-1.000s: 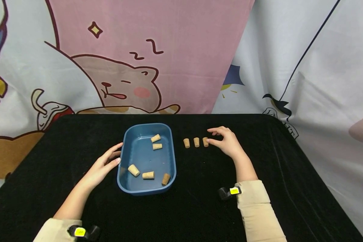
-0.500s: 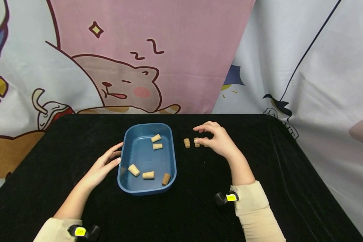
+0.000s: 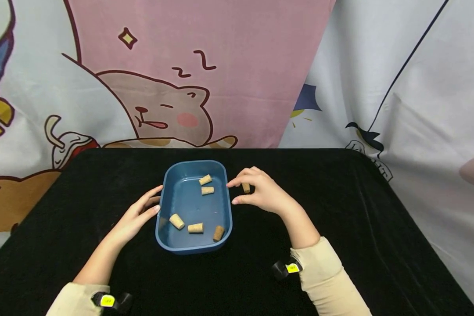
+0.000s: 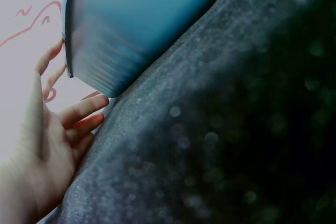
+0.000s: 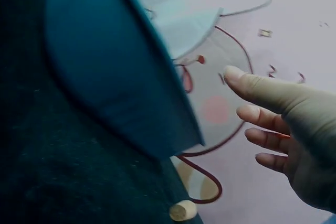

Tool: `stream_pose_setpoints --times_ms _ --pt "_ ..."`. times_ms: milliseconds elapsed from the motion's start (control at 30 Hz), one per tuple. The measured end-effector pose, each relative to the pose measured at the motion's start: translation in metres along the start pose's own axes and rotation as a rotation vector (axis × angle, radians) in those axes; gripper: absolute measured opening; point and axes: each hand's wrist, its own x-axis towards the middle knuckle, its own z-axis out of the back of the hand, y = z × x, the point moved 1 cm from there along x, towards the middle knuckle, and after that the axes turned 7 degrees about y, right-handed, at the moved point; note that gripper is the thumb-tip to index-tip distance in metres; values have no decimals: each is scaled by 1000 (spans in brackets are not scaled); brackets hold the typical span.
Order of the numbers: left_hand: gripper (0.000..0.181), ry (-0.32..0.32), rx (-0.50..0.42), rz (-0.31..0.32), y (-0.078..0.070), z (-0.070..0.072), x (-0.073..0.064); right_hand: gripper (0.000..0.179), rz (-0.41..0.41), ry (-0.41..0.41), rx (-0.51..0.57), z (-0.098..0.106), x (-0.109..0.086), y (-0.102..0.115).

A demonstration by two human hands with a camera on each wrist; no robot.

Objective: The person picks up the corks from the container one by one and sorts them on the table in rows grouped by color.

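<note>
- Right now the left hand (image 3: 136,216) rests its fingertips against the near-hand wall of a blue tray (image 3: 191,206); its fingers and thumb are stretched out and spread, not wrapped round anything.
- The right hand (image 3: 262,189) hangs beside the opposite rim, loose and released, thumb and forefinger well parted, grasping nothing I can make out. Whether its forefinger brushes the tray, I can't tell.
- Framed in the gap between that thumb and forefinger is a loose cork (image 3: 246,188), outside the tray; I can't say if the fingers touch it.
- Left of the right forefinger's tip, inside the tray, lie an upper cork (image 3: 205,180) and, just below it, a second pale cork (image 3: 207,190).
- Close to the left thumb, within the tray, is a slanted cork (image 3: 177,221); farther from that hand comes a sideways cork (image 3: 195,228).
- Below the right thumb and to its left, in the tray's near corner, sits a darker cork (image 3: 219,233).
- Under both hands spreads a black cloth (image 3: 241,281); beyond them hangs a printed backdrop (image 3: 253,79) with a sleepy bear (image 3: 162,101).
- Behind each hand I see a beige sleeve (image 3: 328,272).
</note>
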Motion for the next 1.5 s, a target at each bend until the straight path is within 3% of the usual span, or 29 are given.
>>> stream_pose_setpoints --times_ms 500,767,1067,1233,1500 --pt "54 -4 -3 14 -1 2 1 33 96 393 -28 -23 41 12" --pt "53 -7 -2 26 0 1 0 33 96 569 -79 -31 54 14" --pt "53 -12 -3 44 0 2 -1 31 65 772 -48 -37 66 17" --pt "53 -9 -12 39 0 1 1 29 13 838 -105 -37 70 20" --pt "53 -14 -6 42 1 0 1 28 5 890 -266 -44 72 25"
